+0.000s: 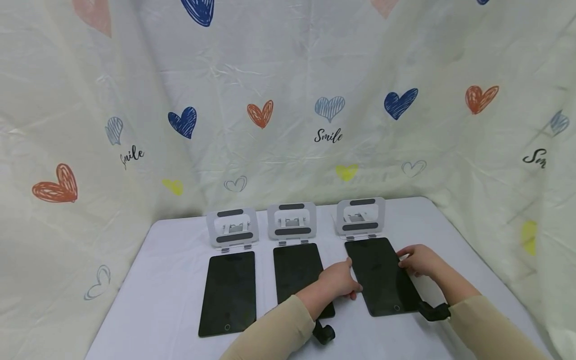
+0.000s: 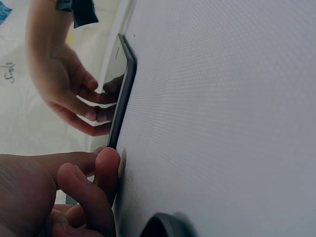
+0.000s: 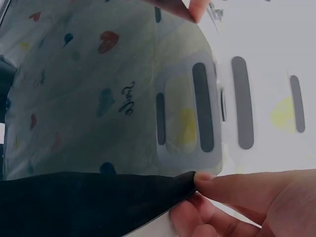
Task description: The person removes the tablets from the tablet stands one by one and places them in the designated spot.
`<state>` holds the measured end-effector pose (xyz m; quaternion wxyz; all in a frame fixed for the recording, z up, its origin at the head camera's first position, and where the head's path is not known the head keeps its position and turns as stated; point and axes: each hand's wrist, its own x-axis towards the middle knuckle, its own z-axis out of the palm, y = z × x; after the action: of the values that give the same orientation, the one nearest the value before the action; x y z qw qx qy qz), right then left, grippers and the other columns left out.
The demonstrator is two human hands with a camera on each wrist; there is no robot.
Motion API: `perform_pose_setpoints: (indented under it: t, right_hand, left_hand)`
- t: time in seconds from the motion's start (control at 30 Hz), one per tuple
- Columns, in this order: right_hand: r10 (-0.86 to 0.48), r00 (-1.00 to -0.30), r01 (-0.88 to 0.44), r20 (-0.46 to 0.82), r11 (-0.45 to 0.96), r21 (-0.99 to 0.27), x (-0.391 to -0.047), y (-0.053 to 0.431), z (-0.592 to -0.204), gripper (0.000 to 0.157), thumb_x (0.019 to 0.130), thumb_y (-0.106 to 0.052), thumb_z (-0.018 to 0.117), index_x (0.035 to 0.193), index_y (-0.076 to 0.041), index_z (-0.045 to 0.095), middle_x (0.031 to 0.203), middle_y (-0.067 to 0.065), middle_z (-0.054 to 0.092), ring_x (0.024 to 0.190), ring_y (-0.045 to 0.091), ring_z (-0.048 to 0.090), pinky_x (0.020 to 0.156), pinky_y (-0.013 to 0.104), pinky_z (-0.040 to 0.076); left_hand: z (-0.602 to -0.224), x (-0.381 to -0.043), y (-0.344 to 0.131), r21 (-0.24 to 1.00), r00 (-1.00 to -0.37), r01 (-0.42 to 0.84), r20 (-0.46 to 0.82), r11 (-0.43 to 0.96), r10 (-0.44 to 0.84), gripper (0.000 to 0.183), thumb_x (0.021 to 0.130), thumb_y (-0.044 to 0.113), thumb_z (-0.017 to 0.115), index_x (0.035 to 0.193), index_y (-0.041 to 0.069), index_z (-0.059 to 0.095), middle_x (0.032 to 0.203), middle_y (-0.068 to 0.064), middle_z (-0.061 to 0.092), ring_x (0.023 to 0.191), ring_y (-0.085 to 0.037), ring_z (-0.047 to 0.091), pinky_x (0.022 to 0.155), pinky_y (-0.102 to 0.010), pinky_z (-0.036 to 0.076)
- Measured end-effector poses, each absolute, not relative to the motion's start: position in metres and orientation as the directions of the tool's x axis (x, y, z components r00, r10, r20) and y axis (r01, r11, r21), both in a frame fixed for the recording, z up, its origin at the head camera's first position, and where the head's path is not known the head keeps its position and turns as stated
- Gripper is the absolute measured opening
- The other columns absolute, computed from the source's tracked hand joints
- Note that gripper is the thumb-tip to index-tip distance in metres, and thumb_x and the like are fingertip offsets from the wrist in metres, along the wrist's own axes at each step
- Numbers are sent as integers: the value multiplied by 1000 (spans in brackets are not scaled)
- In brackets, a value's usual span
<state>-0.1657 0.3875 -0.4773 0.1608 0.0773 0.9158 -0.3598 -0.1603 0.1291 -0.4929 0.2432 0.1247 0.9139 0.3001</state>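
Note:
Three dark-screened tablets lie in a row before white folding stands. Both hands are at the right tablet [image 1: 380,275]. My left hand [image 1: 338,280] pinches its left long edge, with curled fingers low against the table in the left wrist view. On the opposite edge, my right hand [image 1: 419,261] grips with thumb over the screen and fingers beneath the rim, as the right wrist view shows. Right behind this tablet stands the right stand [image 1: 360,226]. My left forearm partly covers the middle tablet [image 1: 294,270]. The left tablet [image 1: 229,295] lies apart from both hands.
The left stand [image 1: 232,235] and middle stand [image 1: 292,231] line the back of the white table [image 1: 148,290]. Behind them hangs a pale curtain [image 1: 288,65] printed with hearts. A black strap piece [image 1: 324,332] sticks out from the left wrist, another [image 1: 434,312] from the right.

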Motion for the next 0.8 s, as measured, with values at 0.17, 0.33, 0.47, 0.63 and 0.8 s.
perform_pose_setpoints:
  t: [0.17, 0.33, 0.47, 0.63, 0.8]
  right_hand:
    - [34, -945, 246, -324, 729, -639, -164, 387, -478, 33, 89, -3, 65, 117, 14, 60, 77, 8, 63, 62, 20, 57, 57, 35, 48]
    - [45, -950, 242, -308, 731, -639, -162, 386, -477, 33, 89, -3, 64, 117, 14, 60, 75, 8, 62, 61, 20, 57, 57, 35, 48]
    - [49, -951, 241, -305, 735, -634, -163, 388, -479, 32, 90, -3, 64, 117, 14, 60, 76, 7, 62, 62, 19, 57, 57, 35, 47]
    - [47, -950, 245, -307, 723, -646, -162, 388, -480, 32, 90, -3, 63, 117, 14, 60, 78, 7, 62, 63, 19, 57, 57, 35, 47]
    - [53, -952, 247, -301, 714, -655, -160, 389, -480, 34, 91, -5, 63, 118, 14, 59, 85, 11, 65, 65, 19, 59, 58, 35, 49]
  left_hand:
    - [-490, -158, 128, 619, -854, 71, -367, 782, 368, 82, 85, 29, 79, 154, 18, 37, 54, 5, 63, 49, -12, 59, 65, -28, 39]
    - [-488, -157, 129, 627, -859, 64, -361, 777, 363, 82, 85, 29, 79, 154, 17, 37, 54, 4, 63, 48, -12, 59, 65, -27, 39]
    - [-488, -156, 130, 619, -863, 65, -358, 783, 355, 81, 85, 30, 79, 154, 18, 37, 53, 5, 62, 48, -12, 59, 64, -27, 39]
    - [-490, -156, 132, 605, -866, 73, -355, 792, 352, 81, 85, 31, 79, 154, 17, 38, 53, 5, 62, 47, -12, 59, 63, -27, 39]
    - [-493, -159, 133, 619, -871, 63, -350, 783, 346, 71, 87, 37, 76, 149, 21, 46, 56, 4, 62, 49, -12, 58, 65, -28, 41]
